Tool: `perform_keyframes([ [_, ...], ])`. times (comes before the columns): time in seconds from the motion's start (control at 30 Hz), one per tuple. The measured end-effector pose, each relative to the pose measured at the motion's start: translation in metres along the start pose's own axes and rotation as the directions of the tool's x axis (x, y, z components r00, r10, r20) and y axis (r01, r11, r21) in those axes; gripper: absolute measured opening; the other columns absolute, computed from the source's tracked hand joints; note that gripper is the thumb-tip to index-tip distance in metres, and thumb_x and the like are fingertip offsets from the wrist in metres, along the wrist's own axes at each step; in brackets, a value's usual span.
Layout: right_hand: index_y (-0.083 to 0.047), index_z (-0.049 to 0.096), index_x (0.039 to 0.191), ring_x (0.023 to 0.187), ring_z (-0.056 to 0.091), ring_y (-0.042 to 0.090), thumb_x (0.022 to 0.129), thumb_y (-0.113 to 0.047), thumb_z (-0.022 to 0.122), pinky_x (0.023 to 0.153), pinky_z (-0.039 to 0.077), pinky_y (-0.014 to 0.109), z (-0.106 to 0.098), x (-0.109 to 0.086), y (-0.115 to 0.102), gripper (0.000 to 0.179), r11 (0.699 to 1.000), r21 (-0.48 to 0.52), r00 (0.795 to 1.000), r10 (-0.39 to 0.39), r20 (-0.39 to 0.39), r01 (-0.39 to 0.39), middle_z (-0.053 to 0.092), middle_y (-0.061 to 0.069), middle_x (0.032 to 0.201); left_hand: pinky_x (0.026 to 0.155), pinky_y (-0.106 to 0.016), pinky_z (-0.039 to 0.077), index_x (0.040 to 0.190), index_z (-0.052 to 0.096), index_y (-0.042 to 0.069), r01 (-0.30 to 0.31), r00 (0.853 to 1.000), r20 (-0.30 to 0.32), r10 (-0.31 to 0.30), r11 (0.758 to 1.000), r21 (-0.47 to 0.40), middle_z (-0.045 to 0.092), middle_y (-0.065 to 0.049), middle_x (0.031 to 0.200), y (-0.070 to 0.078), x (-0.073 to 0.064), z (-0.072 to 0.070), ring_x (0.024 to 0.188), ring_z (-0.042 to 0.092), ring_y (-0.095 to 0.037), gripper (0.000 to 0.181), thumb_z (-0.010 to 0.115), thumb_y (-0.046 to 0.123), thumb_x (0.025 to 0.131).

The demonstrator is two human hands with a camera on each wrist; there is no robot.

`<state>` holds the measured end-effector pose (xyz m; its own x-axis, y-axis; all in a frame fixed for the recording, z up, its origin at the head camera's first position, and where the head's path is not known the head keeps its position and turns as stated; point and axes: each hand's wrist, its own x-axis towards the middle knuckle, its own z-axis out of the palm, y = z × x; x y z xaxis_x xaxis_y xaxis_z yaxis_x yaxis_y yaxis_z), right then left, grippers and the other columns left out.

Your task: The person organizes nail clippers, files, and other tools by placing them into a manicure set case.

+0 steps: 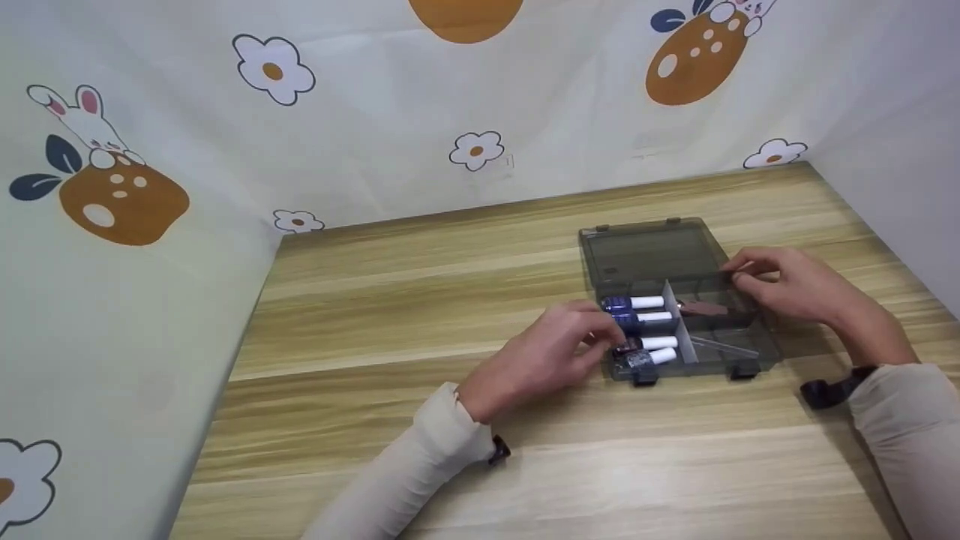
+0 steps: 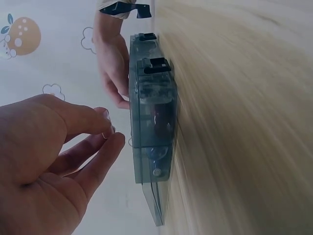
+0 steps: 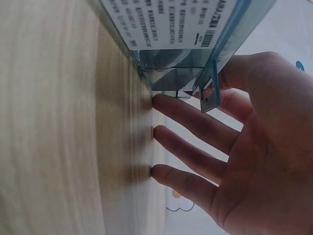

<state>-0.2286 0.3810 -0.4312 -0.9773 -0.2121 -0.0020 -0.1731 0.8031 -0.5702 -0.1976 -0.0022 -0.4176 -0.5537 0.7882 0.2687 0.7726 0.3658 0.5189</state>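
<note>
A smoky clear plastic compartment box (image 1: 724,367) lies on the table with its lid (image 1: 649,251) folded back. Several nail polish bottles (image 1: 656,343) with white caps fill its left side. My left hand (image 1: 551,349) hovers at the left end, fingers bent around empty space. In the left wrist view, the left hand's fingertips (image 2: 115,139) are close together, apart from the box wall. At the far right corner, my right hand (image 1: 802,285) pinches the box edge by the lid with thumb and index finger. Its other fingers (image 3: 190,152) stretch down to the table.
Right of a pale divider (image 1: 680,330) lie a brownish-pink tool (image 1: 705,308) and a clear thin strip (image 1: 724,346). Black latches (image 1: 645,377) project at the front. A printed label (image 3: 171,24) covers part of the box. Patterned cloth (image 1: 375,135) borders the wooden table (image 1: 420,277).
</note>
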Motion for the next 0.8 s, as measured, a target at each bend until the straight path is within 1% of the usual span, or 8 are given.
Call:
perform_keyframes([
  [0.2, -0.009, 0.076, 0.126, 0.125, 0.068, 0.055, 0.107, -0.016, 0.062, 0.081, 0.047, 0.014, -0.001, -0.001, -0.001, 0.024, 1.0, -0.011, 1.0, 0.001, -0.005, -0.002, 0.076, 0.028, 0.126, 0.093, -0.008, 0.053, 0.112, 0.082, 0.007, -0.062, 0.998, -0.007, 0.062, 0.997, 0.037, 0.079, -0.001, 0.11, 0.006, 0.014, 0.008, 0.104, 0.07, -0.007, 0.017, 0.068, 0.004, 0.104],
  [0.33, -0.009, 0.076, 0.126, 0.125, 0.068, 0.056, 0.107, -0.017, 0.063, 0.087, 0.052, 0.025, 0.0, 0.0, -0.002, 0.024, 1.0, -0.006, 1.0, -0.007, -0.008, 0.006, 0.075, 0.028, 0.127, 0.092, -0.007, 0.052, 0.113, 0.081, 0.007, -0.105, 0.994, -0.022, 0.107, 0.993, 0.062, 0.078, -0.001, 0.109, 0.01, 0.024, 0.014, 0.102, 0.069, -0.006, 0.018, 0.066, 0.004, 0.104],
  [0.37, -0.01, 0.077, 0.125, 0.124, 0.068, 0.056, 0.107, -0.017, 0.063, 0.088, 0.052, 0.027, 0.0, 0.0, -0.002, 0.024, 1.0, -0.006, 1.0, -0.007, -0.013, 0.007, 0.076, 0.028, 0.126, 0.092, -0.007, 0.052, 0.113, 0.081, 0.007, -0.113, 0.993, -0.026, 0.114, 0.992, 0.064, 0.078, -0.001, 0.109, 0.011, 0.026, 0.016, 0.102, 0.069, -0.006, 0.018, 0.066, 0.004, 0.104],
  [0.43, -0.011, 0.077, 0.124, 0.123, 0.069, 0.055, 0.107, -0.017, 0.063, 0.088, 0.051, 0.025, 0.0, 0.0, -0.002, 0.023, 1.0, -0.011, 1.0, -0.008, -0.019, 0.008, 0.076, 0.027, 0.126, 0.092, -0.008, 0.052, 0.113, 0.081, 0.008, -0.122, 0.992, -0.034, 0.124, 0.99, 0.067, 0.078, 0.0, 0.109, 0.012, 0.03, 0.019, 0.101, 0.069, -0.005, 0.019, 0.065, 0.003, 0.103],
  [0.57, -0.012, 0.078, 0.121, 0.121, 0.071, 0.053, 0.106, -0.016, 0.064, 0.083, 0.046, 0.012, 0.0, -0.001, -0.001, 0.021, 1.0, -0.016, 0.999, -0.011, -0.037, 0.011, 0.078, 0.025, 0.123, 0.091, -0.008, 0.051, 0.11, 0.081, 0.008, -0.128, 0.99, -0.052, 0.132, 0.99, 0.064, 0.078, 0.001, 0.106, 0.015, 0.039, 0.023, 0.097, 0.067, -0.003, 0.018, 0.065, 0.002, 0.102],
  [0.63, -0.012, 0.078, 0.121, 0.12, 0.072, 0.053, 0.106, -0.016, 0.064, 0.088, 0.052, 0.019, 0.001, -0.002, -0.001, 0.021, 1.0, -0.009, 0.999, -0.014, -0.036, 0.013, 0.078, 0.025, 0.123, 0.088, -0.007, 0.05, 0.109, 0.08, 0.008, -0.121, 0.991, -0.052, 0.124, 0.991, 0.062, 0.077, 0.001, 0.104, 0.017, 0.042, 0.025, 0.093, 0.065, -0.002, 0.017, 0.065, 0.003, 0.102],
  [0.7, -0.011, 0.078, 0.121, 0.12, 0.072, 0.054, 0.106, -0.016, 0.063, 0.094, 0.058, 0.034, 0.001, -0.002, -0.001, 0.022, 1.0, 0.0, 0.999, -0.015, -0.035, 0.015, 0.077, 0.026, 0.124, 0.086, -0.006, 0.048, 0.108, 0.08, 0.01, -0.111, 0.992, -0.05, 0.115, 0.992, 0.062, 0.076, 0.003, 0.103, 0.019, 0.047, 0.027, 0.091, 0.063, 0.0, 0.017, 0.065, 0.005, 0.103],
  [0.8, -0.01, 0.077, 0.123, 0.121, 0.071, 0.054, 0.107, -0.016, 0.062, 0.102, 0.056, 0.058, 0.001, -0.002, -0.001, 0.023, 1.0, 0.012, 1.0, -0.011, -0.027, 0.012, 0.075, 0.028, 0.127, 0.084, -0.005, 0.047, 0.109, 0.08, 0.012, -0.096, 0.994, -0.041, 0.099, 0.993, 0.068, 0.076, 0.005, 0.103, 0.021, 0.053, 0.031, 0.09, 0.062, 0.003, 0.016, 0.064, 0.009, 0.105],
])
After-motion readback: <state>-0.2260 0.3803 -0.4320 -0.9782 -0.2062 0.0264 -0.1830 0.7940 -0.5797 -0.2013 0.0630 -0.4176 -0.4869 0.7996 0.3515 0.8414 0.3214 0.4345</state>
